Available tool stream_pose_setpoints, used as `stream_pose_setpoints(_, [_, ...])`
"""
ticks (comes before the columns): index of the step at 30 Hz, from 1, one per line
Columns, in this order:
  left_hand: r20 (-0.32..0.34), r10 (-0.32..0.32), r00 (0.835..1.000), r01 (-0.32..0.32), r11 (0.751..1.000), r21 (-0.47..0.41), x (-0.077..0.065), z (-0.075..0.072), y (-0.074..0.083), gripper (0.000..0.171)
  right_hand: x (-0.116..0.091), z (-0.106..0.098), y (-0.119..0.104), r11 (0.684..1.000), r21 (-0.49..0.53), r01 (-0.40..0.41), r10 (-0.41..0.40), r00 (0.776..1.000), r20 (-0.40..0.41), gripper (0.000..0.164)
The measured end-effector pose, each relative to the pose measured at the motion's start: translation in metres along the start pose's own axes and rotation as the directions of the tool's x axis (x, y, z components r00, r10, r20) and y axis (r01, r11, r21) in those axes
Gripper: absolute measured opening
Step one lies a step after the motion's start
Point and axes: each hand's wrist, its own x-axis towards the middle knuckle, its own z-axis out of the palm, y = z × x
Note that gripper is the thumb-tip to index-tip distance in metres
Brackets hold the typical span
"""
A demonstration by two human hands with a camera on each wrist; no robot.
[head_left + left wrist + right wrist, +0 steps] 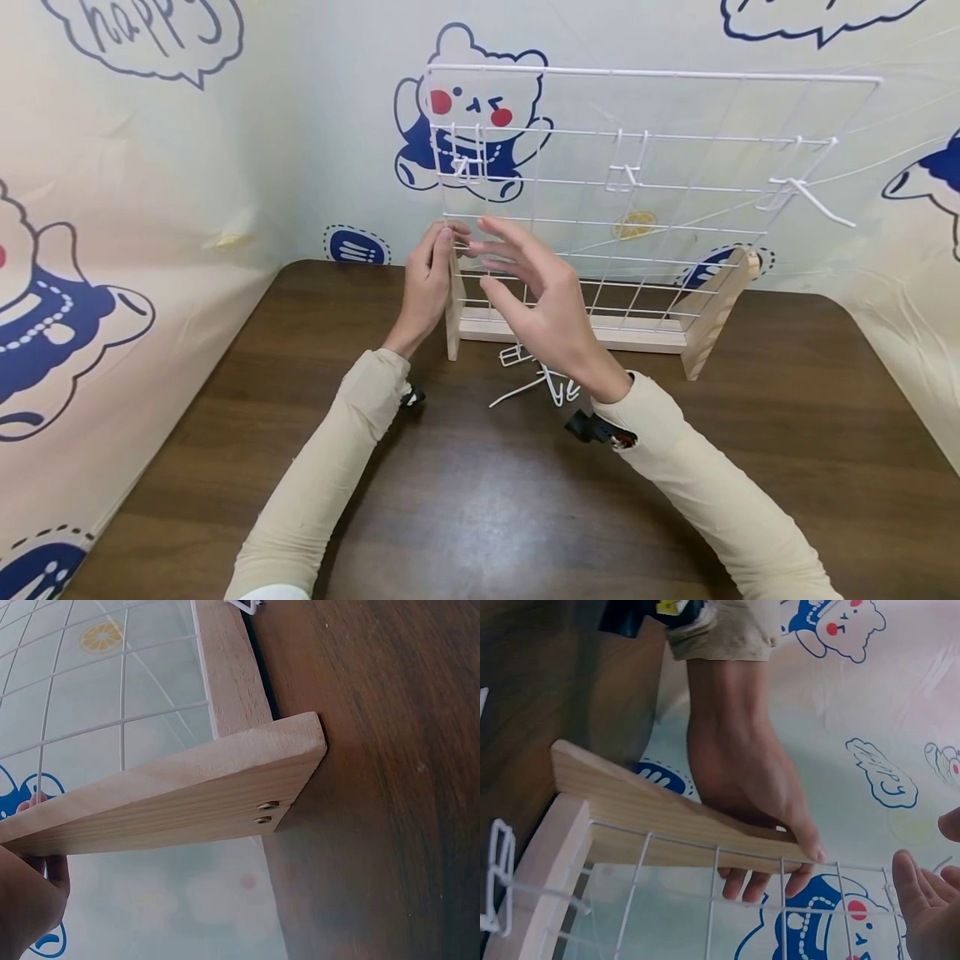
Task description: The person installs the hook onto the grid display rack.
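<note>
A white wire grid rack (652,74) stands upright on the table in a pale wooden stand. My left hand (427,283) grips the upper part of the stand's left side board (172,795), thumb on one face and fingers round behind, as the right wrist view also shows. My right hand (543,304) is raised in front of the grid's left part, fingers extended and thumb apart, holding nothing. In the right wrist view, its fingers (911,889) show at the right edge. White hooks hang on the grid: one left (467,167), one middle (624,177), one right (810,196).
Several loose white hooks (553,387) lie in a small pile on the brown table (480,500), just before the stand's lower crossbar (630,337). The stand's right side board (712,325) is farther right. A cartoon-printed cloth (315,125) surrounds the table's back and left.
</note>
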Motion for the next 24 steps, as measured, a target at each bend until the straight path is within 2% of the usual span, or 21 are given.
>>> stream_pose_setpoints(8, [0.015, -0.008, 1.000, 0.009, 0.998, -0.069, 0.001, 0.001, -0.002, 0.034, -0.020, -0.012, 0.000, 1.000, -0.002, -0.019, 0.019, 0.999, 0.031, 0.054])
stream_pose_setpoints(17, [0.011, 0.006, 1.000, -0.005, 0.997, -0.077, 0.001, 0.001, -0.004, 0.034, -0.037, -0.028, -0.001, 0.998, 0.004, -0.056, 0.056, 0.998, 0.035, 0.052])
stream_pose_setpoints(24, [0.008, -0.002, 1.000, 0.003, 0.996, -0.087, 0.001, 0.003, -0.005, 0.034, -0.051, -0.040, 0.002, 0.991, -0.064, -0.122, 0.126, 0.990, 0.063, 0.048])
